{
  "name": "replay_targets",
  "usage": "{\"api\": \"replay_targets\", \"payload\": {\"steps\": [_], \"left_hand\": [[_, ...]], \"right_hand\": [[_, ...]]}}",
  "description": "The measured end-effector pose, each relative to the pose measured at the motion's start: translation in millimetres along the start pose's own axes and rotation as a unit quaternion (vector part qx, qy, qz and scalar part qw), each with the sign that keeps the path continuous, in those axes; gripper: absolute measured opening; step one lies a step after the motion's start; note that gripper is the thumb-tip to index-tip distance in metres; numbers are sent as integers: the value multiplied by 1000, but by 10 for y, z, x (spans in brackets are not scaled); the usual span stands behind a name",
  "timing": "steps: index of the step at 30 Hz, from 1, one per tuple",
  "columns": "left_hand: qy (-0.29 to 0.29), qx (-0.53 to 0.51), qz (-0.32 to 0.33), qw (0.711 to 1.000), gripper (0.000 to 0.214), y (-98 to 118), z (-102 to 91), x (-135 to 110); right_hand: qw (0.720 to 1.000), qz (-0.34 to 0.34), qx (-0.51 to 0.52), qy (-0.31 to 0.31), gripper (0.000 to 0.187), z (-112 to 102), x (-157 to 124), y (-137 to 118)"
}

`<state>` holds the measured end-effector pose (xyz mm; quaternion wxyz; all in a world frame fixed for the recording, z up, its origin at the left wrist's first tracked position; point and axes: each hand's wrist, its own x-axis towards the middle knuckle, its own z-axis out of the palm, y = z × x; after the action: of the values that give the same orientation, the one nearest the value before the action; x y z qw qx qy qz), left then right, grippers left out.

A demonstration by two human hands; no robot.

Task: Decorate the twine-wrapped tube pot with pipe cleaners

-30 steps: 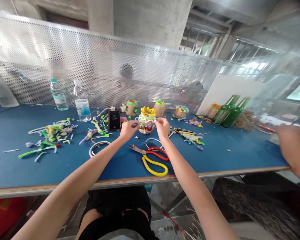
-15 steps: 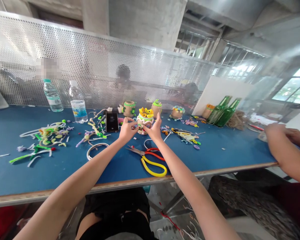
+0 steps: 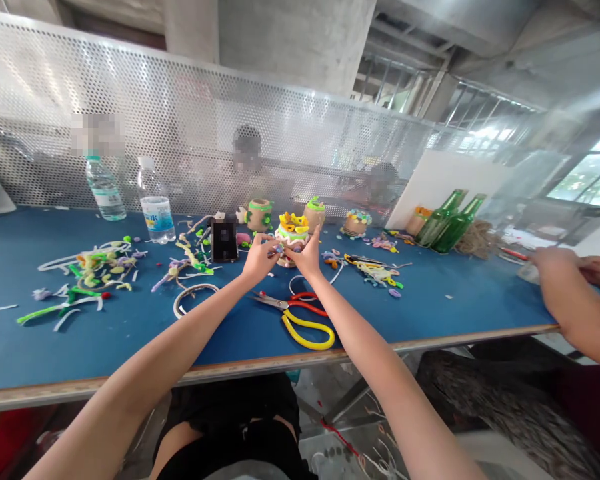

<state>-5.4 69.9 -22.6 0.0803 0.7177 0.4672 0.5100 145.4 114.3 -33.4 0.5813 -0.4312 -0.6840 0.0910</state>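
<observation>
A small tan cup (image 3: 293, 235) stands upright between my hands, trimmed with yellow loops on top, a green band and a whitish wavy strip. My right hand (image 3: 309, 257) is closed against its right side, thumb across the front. At the lower left front my left hand (image 3: 258, 261) pinches close to the cup. A tiny purplish bit shows by the fingertips, but what they grip is too small to name. Scissors (image 3: 307, 320) with one red and one yellow handle lie open below my hands. Left of them rests a roll of tape (image 3: 177, 303), partly behind my left forearm.
Other decorated cups (image 3: 259, 215) stand behind. Pipe-cleaner pieces (image 3: 100, 267) are scattered left, with water bottles (image 3: 157, 213) and a black phone (image 3: 224, 240) beyond. Green bottles (image 3: 447, 223) and twine (image 3: 475, 240) stand right. A co-worker's arm (image 3: 575, 287) reaches over the right edge.
My left fingers have shifted slightly right, closer to the cup's front, and the fingertips are nearer my right thumb. My right hand keeps its place on the cup.
</observation>
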Motion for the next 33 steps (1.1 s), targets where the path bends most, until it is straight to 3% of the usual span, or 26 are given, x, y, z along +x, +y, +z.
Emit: {"api": "replay_targets", "payload": {"steps": [6, 14, 25, 27, 31, 33], "left_hand": [[3, 30, -31, 999, 47, 0, -120, -42], [43, 87, -80, 992, 29, 62, -234, -64], [-2, 31, -22, 999, 25, 24, -64, -15], [-5, 11, -27, 1000, 25, -25, -84, 9], [-16, -39, -33, 999, 28, -27, -246, 39], [-32, -66, -25, 997, 32, 47, -337, 48]], "right_hand": [[1000, 14, 2, 15, 112, 4, -10, -15], [1000, 18, -5, 18, 113, 9, -19, -13], [999, 27, -26, 14, 107, -40, -28, -139], [999, 13, -37, 23, 102, -134, -37, -232], [992, -84, -26, 86, 75, -362, -85, -484], [995, -63, 50, 51, 60, -408, -118, -588]]}}
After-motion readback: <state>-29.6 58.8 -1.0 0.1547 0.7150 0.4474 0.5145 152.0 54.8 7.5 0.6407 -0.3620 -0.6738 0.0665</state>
